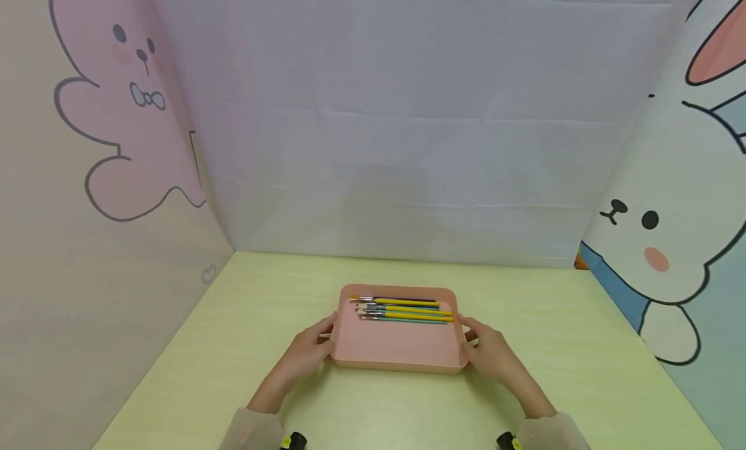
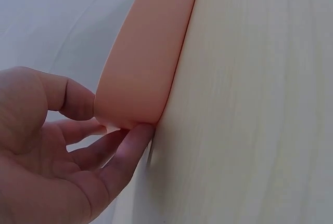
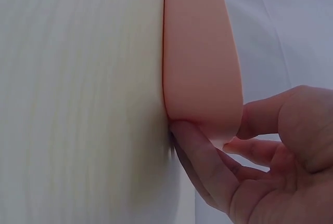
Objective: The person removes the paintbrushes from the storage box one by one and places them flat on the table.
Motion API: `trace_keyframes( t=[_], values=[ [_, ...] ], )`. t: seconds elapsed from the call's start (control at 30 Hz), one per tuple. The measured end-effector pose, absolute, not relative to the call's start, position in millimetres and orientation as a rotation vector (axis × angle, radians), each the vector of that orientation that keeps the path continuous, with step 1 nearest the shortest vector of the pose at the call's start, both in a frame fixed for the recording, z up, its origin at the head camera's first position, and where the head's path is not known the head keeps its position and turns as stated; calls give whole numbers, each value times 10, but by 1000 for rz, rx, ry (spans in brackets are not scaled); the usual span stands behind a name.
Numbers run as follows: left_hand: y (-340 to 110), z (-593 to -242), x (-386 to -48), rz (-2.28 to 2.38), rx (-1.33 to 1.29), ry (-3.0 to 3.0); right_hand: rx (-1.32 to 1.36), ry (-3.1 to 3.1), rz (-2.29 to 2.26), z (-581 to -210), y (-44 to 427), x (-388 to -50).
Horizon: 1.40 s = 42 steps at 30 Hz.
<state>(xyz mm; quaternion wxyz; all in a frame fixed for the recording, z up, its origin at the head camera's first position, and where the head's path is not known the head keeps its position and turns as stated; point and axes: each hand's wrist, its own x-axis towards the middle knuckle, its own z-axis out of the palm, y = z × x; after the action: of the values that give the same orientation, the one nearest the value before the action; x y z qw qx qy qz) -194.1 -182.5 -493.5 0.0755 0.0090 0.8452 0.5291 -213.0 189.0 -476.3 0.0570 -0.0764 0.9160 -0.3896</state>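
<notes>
A pink rectangular tray [image 1: 396, 345] with rounded corners sits on the table, in the middle of the head view. Several paintbrushes [image 1: 408, 312] lie side by side in its far half, bristles to the left, with yellow, teal and dark handles. My left hand [image 1: 305, 349] grips the tray's left end, and my right hand [image 1: 492, 353] grips its right end. Both wrist views show the tray's side wall [image 2: 145, 52] up close. There, thumb and fingers pinch the tray's end, fingertips at its lower edge. The brushes are hidden in the wrist views.
The pale yellow-green table [image 1: 291, 288] extends all around the tray. A white sheet [image 1: 408, 146] hangs behind it. Side panels carry a pink bear drawing [image 1: 134, 133] on the left and a white rabbit drawing [image 1: 688, 197] on the right.
</notes>
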Motion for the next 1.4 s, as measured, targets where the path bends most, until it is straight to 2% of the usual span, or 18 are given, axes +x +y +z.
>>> trace_keyframes(
  t=[0.47,1.0,1.23,1.4],
  values=[
    [-1817,-4927,-1875,1569,57,2568,-210,2801,-1169,-4767,1882,-2061],
    [-1860,-4929,-1848,1633,143,2490,-325,2772,-1182,-4725,1937,-2058],
    [-1846,-4915,-1828,1669,160,2441,-495,2792,-1100,-4597,1970,-2135],
    [-1848,-4920,-1819,1674,187,2446,-804,2859,-959,-4479,2017,-2228]
  ],
)
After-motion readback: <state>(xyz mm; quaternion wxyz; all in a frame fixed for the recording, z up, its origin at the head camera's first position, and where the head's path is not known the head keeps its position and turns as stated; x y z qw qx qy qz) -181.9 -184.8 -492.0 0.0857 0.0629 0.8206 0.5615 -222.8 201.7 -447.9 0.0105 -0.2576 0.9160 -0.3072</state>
